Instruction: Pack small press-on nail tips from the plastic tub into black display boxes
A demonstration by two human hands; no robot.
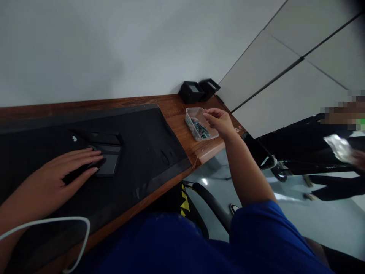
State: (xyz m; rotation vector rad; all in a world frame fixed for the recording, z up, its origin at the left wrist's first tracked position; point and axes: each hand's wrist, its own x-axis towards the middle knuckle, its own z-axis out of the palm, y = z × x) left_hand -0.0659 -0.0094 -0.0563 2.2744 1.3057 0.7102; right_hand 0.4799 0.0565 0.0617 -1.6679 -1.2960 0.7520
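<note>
On the left, my left hand (67, 167) grips the left side of a black case (110, 161). Its fingers reach over the edge, with the thumb lower and nearer me. The case has a grey panel and a raised black flap at its back; my hand hides its left part. Over the far right rim of a clear plastic tub (196, 134), my right hand (219, 121) is closed in a pinch. Whatever may be between those fingertips is too small to make out. Small green and silvery pieces (201, 128) lie in the tub.
A black mat (145, 152) covers much of the wooden table (178, 123). Two black boxes (190, 92) stand by the wall behind the tub. A white cable (87, 228) loops near my left wrist. At right, a person in dark clothes (296, 140) holds something shiny.
</note>
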